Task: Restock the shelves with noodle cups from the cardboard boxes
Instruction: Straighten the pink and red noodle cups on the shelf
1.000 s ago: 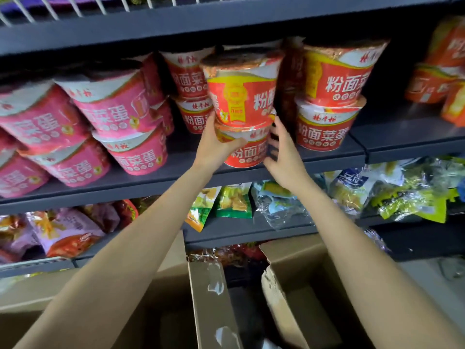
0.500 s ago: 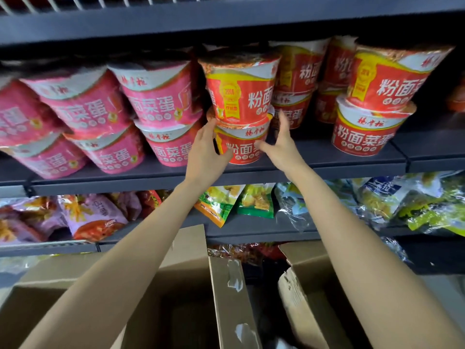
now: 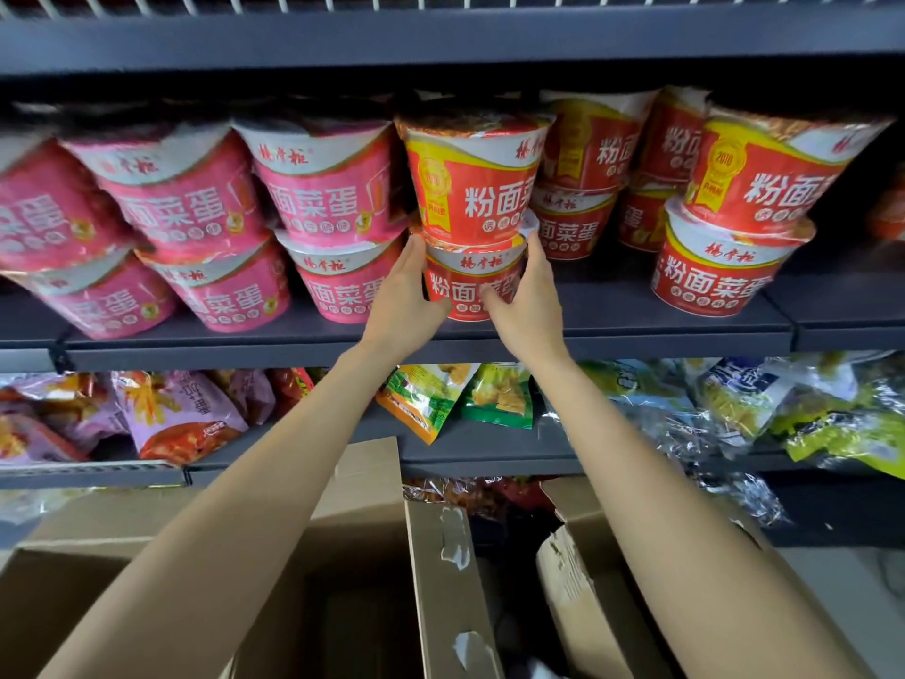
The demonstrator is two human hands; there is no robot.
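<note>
**Shelf Nearly Full, One Red Stack Being Seated**

At the far left of the dark grey metal shelf [image 3: 612, 330], pink paper noodle cups [image 3: 196, 198] stand two high in several columns, some leaning. They look already stocked, and that stretch appears to have little room left along the front.

In the middle, both hands meet on a two-high stack of red cups. The left hand [image 3: 401, 296] wraps the left side of the lower red noodle cup [image 3: 465, 286], fingers curled round its wall and reaching its rim. The right hand [image 3: 531, 306] grips the same cup from the right, thumb across the printed front. The upper red and yellow noodle cup [image 3: 475, 183] sits on its lid, untouched as far as I can tell. The stack stands near the shelf's front edge, so I judge it is being seated or squared up.

To the right, more red cups [image 3: 725, 267] stand stacked, with a bare gap between them and the held stack, and more room likely further right.

Below, snack bags fill the lower shelf [image 3: 489, 458]. The open brown cardboard boxes [image 3: 440, 580] sit at the bottom; their insides are dark, so I cannot tell how many cups remain.
</note>
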